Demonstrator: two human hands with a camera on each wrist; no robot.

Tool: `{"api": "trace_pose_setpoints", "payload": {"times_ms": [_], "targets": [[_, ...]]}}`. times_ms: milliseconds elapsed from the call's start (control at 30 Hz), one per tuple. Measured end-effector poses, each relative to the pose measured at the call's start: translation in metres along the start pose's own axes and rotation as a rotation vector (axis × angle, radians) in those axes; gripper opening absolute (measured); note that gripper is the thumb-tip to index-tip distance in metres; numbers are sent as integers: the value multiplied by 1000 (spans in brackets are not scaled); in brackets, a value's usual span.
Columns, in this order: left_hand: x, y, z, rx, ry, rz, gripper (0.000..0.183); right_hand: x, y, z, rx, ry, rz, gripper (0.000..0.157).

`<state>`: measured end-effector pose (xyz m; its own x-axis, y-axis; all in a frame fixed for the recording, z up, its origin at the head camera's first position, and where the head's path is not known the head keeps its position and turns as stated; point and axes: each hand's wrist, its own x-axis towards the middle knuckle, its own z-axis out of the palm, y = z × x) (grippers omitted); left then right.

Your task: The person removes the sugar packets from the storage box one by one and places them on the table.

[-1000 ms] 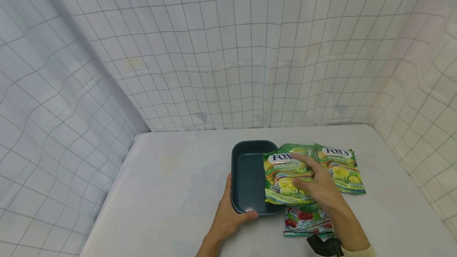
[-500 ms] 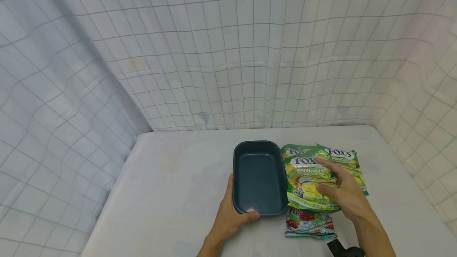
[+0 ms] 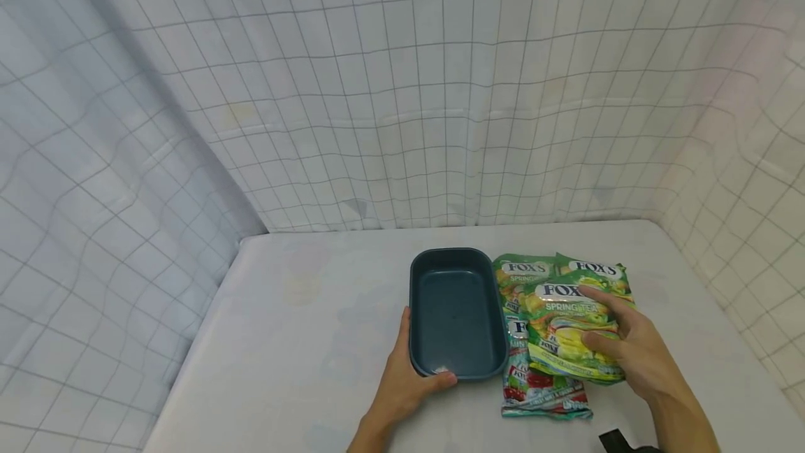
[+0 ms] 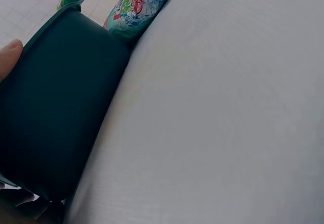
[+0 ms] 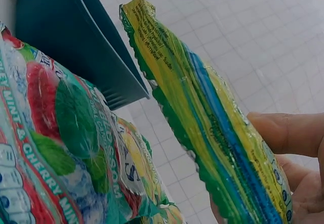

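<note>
My left hand (image 3: 402, 383) grips the near left corner of a dark teal plastic tub (image 3: 458, 320), thumb over its near rim. In the left wrist view the tub's outer wall (image 4: 61, 87) fills the left side. To the tub's right, my right hand (image 3: 641, 355) holds a green and yellow bag of Fox's Spring Tea candy (image 3: 553, 338) by its right side. The right wrist view shows this candy bag (image 5: 197, 117) edge-on, raised and tilted above the others, with thumb and fingers on opposite sides.
Beneath the held bag lie a red and mint-green cherry mint candy bag (image 3: 544, 397) and a Spring Tea bag (image 3: 518, 270), both against the tub. Another Spring Tea bag (image 3: 606, 271) lies behind. White gridded cloth (image 3: 440, 89) walls the white table (image 3: 283, 355).
My right hand has carried the Spring Tea bag rightward from over the tub's right side. The tub's inside and more of the cherry mint bag now show. My left hand keeps its grip.
</note>
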<state>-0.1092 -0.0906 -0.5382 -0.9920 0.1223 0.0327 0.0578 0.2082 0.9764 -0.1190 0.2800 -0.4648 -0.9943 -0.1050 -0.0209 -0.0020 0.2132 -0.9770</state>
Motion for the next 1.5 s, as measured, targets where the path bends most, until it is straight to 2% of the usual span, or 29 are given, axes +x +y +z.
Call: {"api": "trace_pose_setpoints", "payload": {"times_ms": [100,300,567,800,967,1133,1300,1500], "targets": [[0,0,1,-4,-3,-3,131,-1,2,-5,11,3,5,75],[2,2,0,-7,-5,3,131,-3,9,-17,122,12,47,77],[6,5,-2,4,-6,6,132,-6,17,-31,237,-3,45,76],[6,5,-1,5,-6,14,131,-11,26,-39,203,37,141,78],[4,4,-1,10,-7,4,131,-18,38,-46,239,35,166,76],[3,3,-1,11,-7,-2,131,-24,49,-48,188,44,202,77],[1,3,-1,6,-2,-1,131,-27,57,-51,185,26,288,81],[1,0,0,12,-2,-6,132,-30,65,-56,92,-14,391,87]]}}
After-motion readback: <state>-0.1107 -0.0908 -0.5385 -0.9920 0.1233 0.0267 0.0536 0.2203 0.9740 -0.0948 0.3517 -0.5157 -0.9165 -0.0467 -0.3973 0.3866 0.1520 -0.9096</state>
